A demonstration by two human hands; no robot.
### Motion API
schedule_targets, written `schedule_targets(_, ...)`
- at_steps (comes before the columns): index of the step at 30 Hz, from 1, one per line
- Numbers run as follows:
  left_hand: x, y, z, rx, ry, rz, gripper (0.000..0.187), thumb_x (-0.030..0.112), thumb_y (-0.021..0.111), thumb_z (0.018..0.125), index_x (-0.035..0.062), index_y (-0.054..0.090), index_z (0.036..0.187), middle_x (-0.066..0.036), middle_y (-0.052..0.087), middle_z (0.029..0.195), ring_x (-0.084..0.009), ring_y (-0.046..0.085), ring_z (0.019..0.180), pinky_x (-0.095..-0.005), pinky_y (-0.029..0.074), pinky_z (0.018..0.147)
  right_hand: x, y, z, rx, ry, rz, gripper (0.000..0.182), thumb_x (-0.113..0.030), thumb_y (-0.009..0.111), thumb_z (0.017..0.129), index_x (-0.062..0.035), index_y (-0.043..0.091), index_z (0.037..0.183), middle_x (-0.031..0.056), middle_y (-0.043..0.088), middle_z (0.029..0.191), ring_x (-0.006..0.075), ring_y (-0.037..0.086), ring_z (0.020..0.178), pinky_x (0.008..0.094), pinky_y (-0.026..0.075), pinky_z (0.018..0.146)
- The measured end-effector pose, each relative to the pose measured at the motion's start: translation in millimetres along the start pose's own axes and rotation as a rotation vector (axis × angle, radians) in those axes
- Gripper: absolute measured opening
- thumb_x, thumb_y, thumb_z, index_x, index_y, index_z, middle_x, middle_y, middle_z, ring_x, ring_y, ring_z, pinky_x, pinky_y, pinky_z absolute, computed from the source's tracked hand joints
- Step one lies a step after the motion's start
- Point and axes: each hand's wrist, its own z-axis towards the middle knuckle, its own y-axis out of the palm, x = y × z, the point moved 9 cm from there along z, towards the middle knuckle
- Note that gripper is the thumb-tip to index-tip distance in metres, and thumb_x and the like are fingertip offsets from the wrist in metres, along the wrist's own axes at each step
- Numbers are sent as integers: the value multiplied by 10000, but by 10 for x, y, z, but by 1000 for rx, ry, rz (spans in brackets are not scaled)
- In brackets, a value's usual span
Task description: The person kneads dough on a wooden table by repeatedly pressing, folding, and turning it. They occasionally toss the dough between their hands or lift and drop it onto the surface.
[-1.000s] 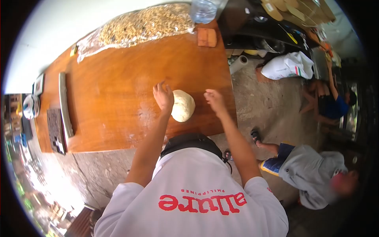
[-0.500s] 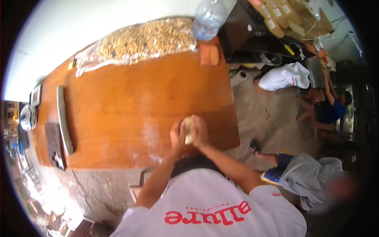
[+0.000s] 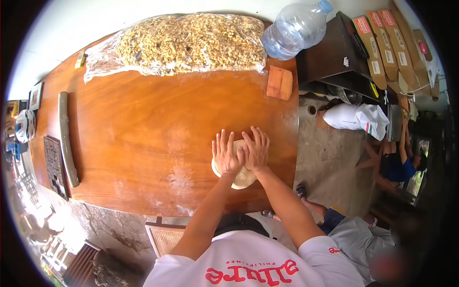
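Note:
A round, flattened piece of pale dough (image 3: 245, 179) lies on the wooden table (image 3: 134, 129), close to its front right corner. My left hand (image 3: 228, 154) presses flat on the dough's left part, fingers stretched forward. On the right part lies my right hand (image 3: 255, 149), its fingers spread and reaching past the dough's far edge. The two thumbs meet near the middle. Both palms cover much of the dough, so its far side is largely hidden. White flour dust shows on the wood left of the dough.
Along the table's back lie a large clear bag of chopped nut-like pieces (image 3: 191, 45), a big water bottle (image 3: 296, 31) and a reddish block (image 3: 279, 82). A long rod (image 3: 67, 138) and a dark carved board (image 3: 56, 167) rest at left. Two other people are at right.
My hands have gone from being cupped around a compact lump of dough to lying flat on it. The dough now looks wider and flatter. The camera view has shifted too.

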Motion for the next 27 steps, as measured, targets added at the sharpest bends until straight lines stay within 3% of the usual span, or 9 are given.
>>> schedule_targets(9,20,68,304,-19,177,-138,579,498,528,900,93,595,1308,-143,502,1425,-305,354,1405,-453,213,1176,127,-66,182,109,56,-175,387,-317,512,902,-73,605,1187,215,468,1366,391,434,1260,526,333,1044)
schedule_targets(10,-175,239,316,-216,81,-417,544,461,506,936,75,587,1311,-153,517,1409,-290,356,1405,-432,222,1173,70,-205,199,146,78,-180,387,-317,512,902,-73,605,1187,215,468,1366,391,434,1260,526,333,1044)
schedule_targets(12,-342,233,167,-559,-154,-872,498,404,466,993,33,578,1306,-173,556,1356,-255,390,1378,-392,284,1139,47,-59,52,-309,167,-95,408,-334,490,939,-51,587,1217,233,452,1391,394,423,1286,499,338,1057)
schedule_targets(15,-562,31,-183,-589,-257,-886,510,390,471,1007,-6,550,1318,-177,578,1306,-222,475,1283,-354,396,1044,201,-456,-226,13,293,377,465,-331,484,953,-12,543,1287,238,436,1415,400,394,1321,492,323,1088)
schedule_targets(19,-521,171,-694,-312,-327,-724,600,418,529,977,-9,454,1392,-158,549,1305,-209,574,1110,-322,510,869,572,182,-1093,363,519,126,566,-295,564,915,37,448,1357,255,451,1397,400,456,1266,501,346,1068)
schedule_targets(20,-419,246,-838,-470,-381,-850,629,455,558,945,115,399,1450,-111,523,1364,-215,565,1154,-363,545,792,406,185,-1205,376,495,123,616,-292,598,891,52,425,1371,261,464,1381,393,470,1255,493,353,1069)
schedule_targets(21,-207,97,-1044,-646,-578,-889,647,462,556,943,105,387,1455,-104,465,1424,-197,520,1219,-339,544,763,353,208,-1282,353,532,389,641,-278,612,869,55,412,1380,270,471,1371,394,476,1251,477,367,1065)
schedule_targets(25,-11,-161,-1390,-816,-669,-961,690,501,539,944,71,380,1460,-93,402,1477,-201,369,1368,-339,486,868,145,46,-1212,310,576,651,661,-192,623,797,68,414,1368,289,500,1330,401,499,1226,442,400,1046)
schedule_targets(27,-226,-195,-1435,-830,-633,-1048,659,491,513,960,87,380,1465,-90,370,1510,-213,285,1417,-416,384,1012,-19,-107,-1158,266,531,369,666,-179,620,786,79,408,1362,293,489,1337,410,487,1234,431,391,1057)
